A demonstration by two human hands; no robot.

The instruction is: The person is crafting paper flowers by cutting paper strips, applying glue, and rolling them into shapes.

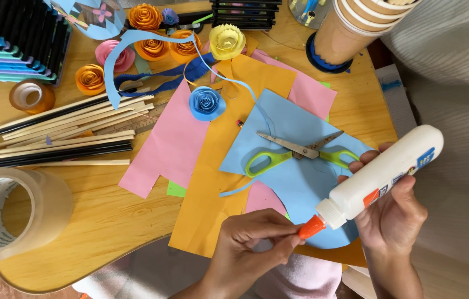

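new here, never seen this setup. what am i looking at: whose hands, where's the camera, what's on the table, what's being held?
There is no machine here: a person works with two bare hands. The single picture comes from a camera worn on the head, looking down.

The right hand grips a white glue bottle, tilted down to the left. The left hand pinches its orange nozzle cap with its fingers.

On the wooden table lie sheets of pink, orange and blue paper, green-handled scissors on the blue sheet, a blue paper rose with more paper roses behind, wooden sticks and a large roll of clear tape.
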